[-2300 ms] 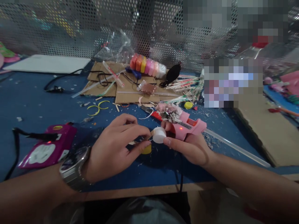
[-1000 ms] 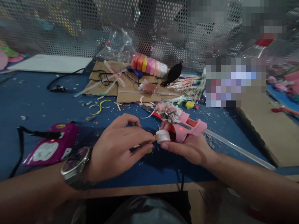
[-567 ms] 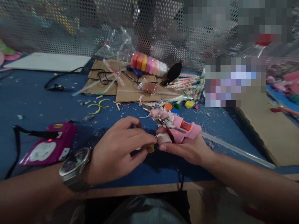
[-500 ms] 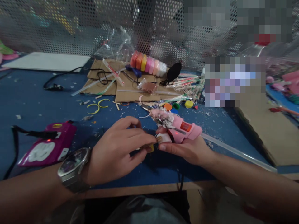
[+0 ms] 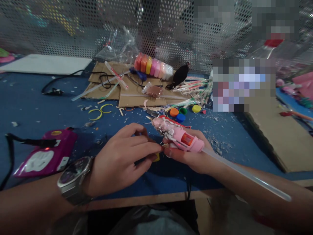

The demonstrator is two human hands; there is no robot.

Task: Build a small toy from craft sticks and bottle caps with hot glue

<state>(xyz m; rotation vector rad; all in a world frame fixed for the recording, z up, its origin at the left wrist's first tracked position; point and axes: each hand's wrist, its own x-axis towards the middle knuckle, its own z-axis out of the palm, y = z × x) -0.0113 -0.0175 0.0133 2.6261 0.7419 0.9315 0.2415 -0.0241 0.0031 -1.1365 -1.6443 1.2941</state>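
My right hand (image 5: 193, 153) is closed round a pink glue gun (image 5: 179, 135), whose nozzle points to the upper left. A long clear glue stick (image 5: 246, 173) sticks out of its back, over my right forearm. Low between the thumb and fingers of that hand shows a small whitish piece, partly hidden. My left hand (image 5: 124, 156), with a watch on the wrist, pinches a small yellow piece (image 5: 156, 157) whose shape is mostly covered. The fingertips of both hands nearly meet below the gun.
A purple box (image 5: 50, 151) with a black cable lies at the left. Bottle caps (image 5: 180, 117), cardboard (image 5: 143, 99), straws (image 5: 193, 86), clay blocks (image 5: 154, 67) and a white board (image 5: 49, 64) lie farther back. More cardboard (image 5: 278, 133) is at the right.
The glue gun has tilted and moved slightly left and down in my right hand. Its glue stick now lies over the forearm, and a red strip shows behind the gun.
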